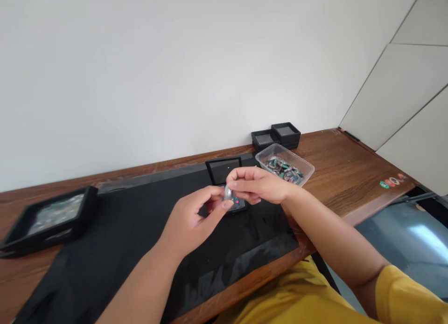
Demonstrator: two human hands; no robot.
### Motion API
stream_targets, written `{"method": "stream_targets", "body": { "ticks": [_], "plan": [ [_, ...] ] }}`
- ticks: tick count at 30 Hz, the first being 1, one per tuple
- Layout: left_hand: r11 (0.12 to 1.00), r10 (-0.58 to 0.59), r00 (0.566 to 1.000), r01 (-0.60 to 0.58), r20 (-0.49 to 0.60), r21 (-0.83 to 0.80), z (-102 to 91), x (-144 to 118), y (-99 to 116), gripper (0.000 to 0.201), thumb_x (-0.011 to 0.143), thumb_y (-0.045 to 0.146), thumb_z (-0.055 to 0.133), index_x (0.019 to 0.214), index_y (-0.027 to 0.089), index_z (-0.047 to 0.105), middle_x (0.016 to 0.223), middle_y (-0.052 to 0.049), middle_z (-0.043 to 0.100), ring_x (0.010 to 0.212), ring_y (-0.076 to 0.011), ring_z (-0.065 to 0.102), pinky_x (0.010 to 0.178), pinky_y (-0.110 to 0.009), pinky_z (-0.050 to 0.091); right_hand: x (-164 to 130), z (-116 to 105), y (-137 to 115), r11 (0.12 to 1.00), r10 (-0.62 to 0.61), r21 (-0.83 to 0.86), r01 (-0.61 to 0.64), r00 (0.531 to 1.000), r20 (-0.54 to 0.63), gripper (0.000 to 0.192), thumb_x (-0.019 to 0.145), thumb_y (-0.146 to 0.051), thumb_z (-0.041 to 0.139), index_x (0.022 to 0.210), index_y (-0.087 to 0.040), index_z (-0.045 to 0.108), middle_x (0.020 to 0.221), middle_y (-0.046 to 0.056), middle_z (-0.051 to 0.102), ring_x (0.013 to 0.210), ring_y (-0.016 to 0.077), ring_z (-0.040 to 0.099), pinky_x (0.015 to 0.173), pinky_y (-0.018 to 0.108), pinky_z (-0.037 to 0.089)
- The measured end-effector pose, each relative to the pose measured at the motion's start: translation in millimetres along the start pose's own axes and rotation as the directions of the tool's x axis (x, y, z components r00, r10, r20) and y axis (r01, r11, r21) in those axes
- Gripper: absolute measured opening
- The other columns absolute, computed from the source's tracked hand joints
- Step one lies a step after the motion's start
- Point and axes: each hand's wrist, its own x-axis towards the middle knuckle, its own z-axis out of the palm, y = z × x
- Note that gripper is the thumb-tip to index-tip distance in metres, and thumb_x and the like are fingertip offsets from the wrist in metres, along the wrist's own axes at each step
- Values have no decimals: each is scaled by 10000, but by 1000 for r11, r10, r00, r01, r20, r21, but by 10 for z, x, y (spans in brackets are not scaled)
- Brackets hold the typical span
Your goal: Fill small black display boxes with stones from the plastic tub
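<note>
My left hand pinches a small shiny, clear-silver piece between thumb and fingers. From the other side, the thumb and index finger of my right hand close on its top edge. What exactly the piece is cannot be made out; it may be a tiny clear packet. Just below and behind it lies an open black case, its framed lid raised toward the wall. The case's base, with a small pink spot in it, is partly hidden by my hands.
A clear plastic tub holding many small coloured pieces stands right of the case. Behind it are stacked black trays. A deep black frame-like box with glittery contents sits at left. A black mat covers part of the wooden table.
</note>
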Motion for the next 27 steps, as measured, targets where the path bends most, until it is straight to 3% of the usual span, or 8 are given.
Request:
{"method": "stream_targets", "body": {
  "ticks": [4,9,16,21,27],
  "plan": [
    [996,46,999,-47,-6,-75,25,-9,9,262,914,426,554,796,224,672,633,24,658,554,-128,570,543,-229,466,15,-10,26,999,-28,23,28,1000,12,238,920,-368,687,863,-189,542,590,-100,471,451,37,301,403,145,232],
    [993,98,984,-106,-151,-49,37,-20,-37,170,939,338,575,836,235,665,680,35,681,593,-120,614,575,-212,493,15,-27,24,999,-11,30,11,1000,7,232,920,-366,678,869,-194,531,581,-107,449,447,36,274,400,145,228],
    [995,96,937,-95,-336,20,57,-28,-116,84,934,301,607,916,237,659,804,24,711,709,-135,665,672,-233,540,30,-1,34,1000,1,23,-1,1000,-6,200,934,-330,647,846,-192,533,583,-105,447,455,36,287,409,147,232],
    [997,61,943,-74,-327,-28,75,-35,-116,98,953,294,587,972,237,664,855,17,722,731,-137,675,702,-252,558,27,6,50,1000,5,-9,-5,1000,11,198,937,-339,651,858,-192,544,597,-101,474,451,36,317,406,155,246],
    [990,135,924,-143,-357,5,96,-39,-99,87,959,274,602,1009,250,668,876,27,725,773,-142,685,718,-253,564,44,60,72,1000,-21,3,21,1000,7,323,858,-440,746,859,-195,535,591,-109,490,435,31,333,405,166,244]
  ]
}}
